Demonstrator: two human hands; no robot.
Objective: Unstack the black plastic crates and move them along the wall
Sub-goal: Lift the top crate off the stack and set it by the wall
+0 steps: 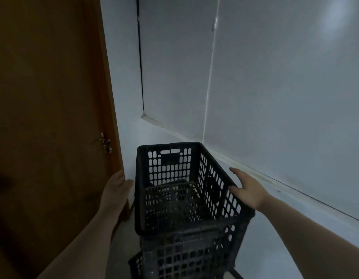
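dim corner: pale wall (275, 87) running off to the right, brown wooden door (43, 97) with a bunch of keys (106, 144) hanging at its lock to the left. between door and wall, close to the wall's skirting, a stack of black plastic crates (186, 248), with the top crate (174, 200) sitting high and empty, its lattice floor bare. under the top crate, at least one more crate, its corner poking out at lower left (135, 264); count below cannot be told.

left hand (116, 190) just beside the top crate's left long side, fingers loosely spread, not visibly touching. right hand (247, 188) at the right long rim, palm spread, thumb apparently resting on the rim, fingers reaching past it; gripping nothing yet.

likely light for its size, being empty perforated plastic. stiff at the rim and corners, probably a little springy across the long lattice walls. hard, slightly dusty-looking plastic, so somewhat slippery under flat palms. best taken under the thick top rim on both long sides, or through the slot handle (170, 152) in the far end wall. probably wedged a bit into the crate beneath, so worth a straight upward pull.
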